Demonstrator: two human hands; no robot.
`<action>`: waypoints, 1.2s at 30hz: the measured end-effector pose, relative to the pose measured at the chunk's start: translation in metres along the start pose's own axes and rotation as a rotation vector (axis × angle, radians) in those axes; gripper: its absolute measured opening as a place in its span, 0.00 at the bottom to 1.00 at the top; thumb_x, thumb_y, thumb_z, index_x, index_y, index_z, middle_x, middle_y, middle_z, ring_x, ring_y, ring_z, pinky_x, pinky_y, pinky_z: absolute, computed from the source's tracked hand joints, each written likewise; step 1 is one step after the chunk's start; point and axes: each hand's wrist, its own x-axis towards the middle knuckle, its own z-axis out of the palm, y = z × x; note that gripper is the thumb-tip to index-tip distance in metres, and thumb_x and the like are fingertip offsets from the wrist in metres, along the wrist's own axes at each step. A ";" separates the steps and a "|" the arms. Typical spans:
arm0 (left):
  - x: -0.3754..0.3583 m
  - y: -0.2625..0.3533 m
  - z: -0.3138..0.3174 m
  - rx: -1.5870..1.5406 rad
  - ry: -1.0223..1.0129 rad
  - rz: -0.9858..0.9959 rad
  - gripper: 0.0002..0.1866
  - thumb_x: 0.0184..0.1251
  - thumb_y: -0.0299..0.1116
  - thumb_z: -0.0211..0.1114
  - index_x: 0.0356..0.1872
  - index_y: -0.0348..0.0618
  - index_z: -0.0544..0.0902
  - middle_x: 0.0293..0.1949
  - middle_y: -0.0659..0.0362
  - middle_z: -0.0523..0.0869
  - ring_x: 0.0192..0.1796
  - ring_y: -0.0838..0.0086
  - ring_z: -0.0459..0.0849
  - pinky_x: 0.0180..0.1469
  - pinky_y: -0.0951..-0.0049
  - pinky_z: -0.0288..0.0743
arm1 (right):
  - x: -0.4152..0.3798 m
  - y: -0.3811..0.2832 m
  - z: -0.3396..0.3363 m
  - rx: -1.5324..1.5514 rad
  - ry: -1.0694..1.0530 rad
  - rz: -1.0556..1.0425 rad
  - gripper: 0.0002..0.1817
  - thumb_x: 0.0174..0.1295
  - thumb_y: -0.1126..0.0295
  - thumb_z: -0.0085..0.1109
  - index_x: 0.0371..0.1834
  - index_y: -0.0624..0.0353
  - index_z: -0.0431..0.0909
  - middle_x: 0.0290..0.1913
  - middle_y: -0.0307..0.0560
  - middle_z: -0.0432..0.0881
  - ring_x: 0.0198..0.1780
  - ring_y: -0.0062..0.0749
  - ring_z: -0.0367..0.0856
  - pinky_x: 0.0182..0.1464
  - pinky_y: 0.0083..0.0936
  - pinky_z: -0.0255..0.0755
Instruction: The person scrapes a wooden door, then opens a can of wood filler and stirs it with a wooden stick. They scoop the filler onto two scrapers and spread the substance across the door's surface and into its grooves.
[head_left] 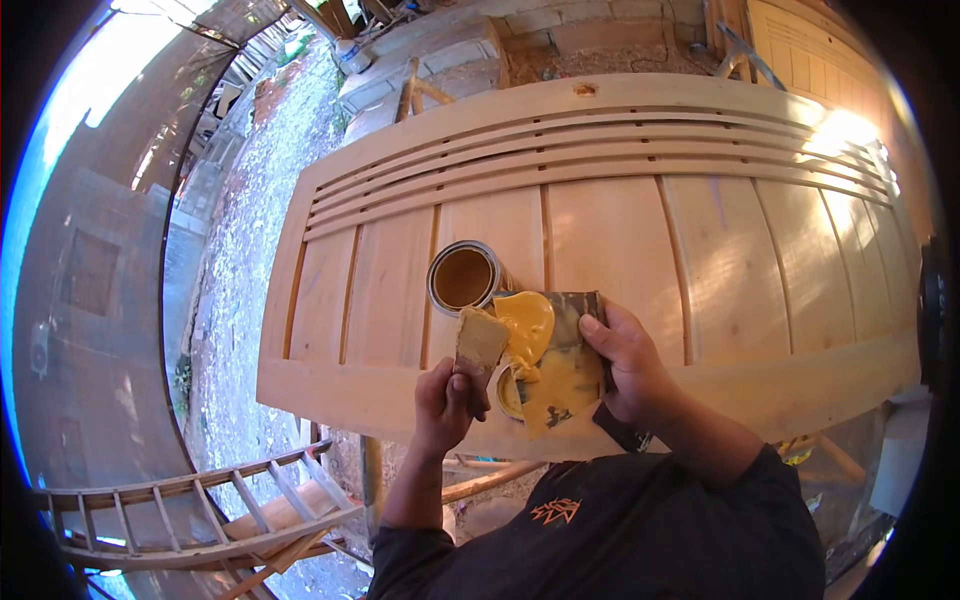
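My left hand (443, 402) is closed around the handle of a putty knife (482, 338), its wide blade pointing up and coated with dried-looking filler. In my right hand (628, 358) is a flat, smeared board (575, 318), gripped at its right edge with the thumb on top. A thick mound of yellow putty (528, 318) lies on the board's left side, close beside the blade. Just beyond stands an open can (463, 277) with brownish-yellow residue inside. A round lid (509, 392) shows partly behind the board's lower left edge.
Under the can lies a large wooden door (600, 230) with grooved panels and long slats, raised on supports. A wooden ladder (200, 515) is at the lower left. Gravelly ground (250, 220) runs along the left. Another wooden door (800, 50) stands at the upper right.
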 end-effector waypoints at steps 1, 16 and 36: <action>0.000 -0.001 -0.003 0.077 -0.007 0.019 0.23 0.75 0.49 0.47 0.30 0.37 0.72 0.16 0.58 0.78 0.15 0.78 0.76 0.18 0.79 0.70 | -0.001 -0.002 -0.002 -0.008 0.001 -0.015 0.16 0.72 0.70 0.43 0.59 0.65 0.65 0.52 0.48 0.77 0.51 0.29 0.78 0.56 0.28 0.74; -0.016 -0.002 -0.027 0.022 0.040 -0.092 0.23 0.73 0.51 0.49 0.33 0.36 0.74 0.17 0.58 0.77 0.17 0.77 0.75 0.20 0.77 0.72 | 0.001 0.009 -0.013 -0.031 -0.022 -0.112 0.15 0.72 0.72 0.42 0.58 0.66 0.65 0.52 0.48 0.77 0.53 0.27 0.77 0.58 0.26 0.72; -0.010 -0.001 0.015 0.721 0.225 0.376 0.33 0.48 0.16 0.69 0.60 0.45 0.77 0.40 0.51 0.76 0.37 0.63 0.78 0.39 0.68 0.76 | -0.005 0.010 -0.011 0.026 0.045 -0.070 0.16 0.72 0.70 0.41 0.59 0.66 0.65 0.53 0.50 0.77 0.54 0.30 0.78 0.58 0.29 0.72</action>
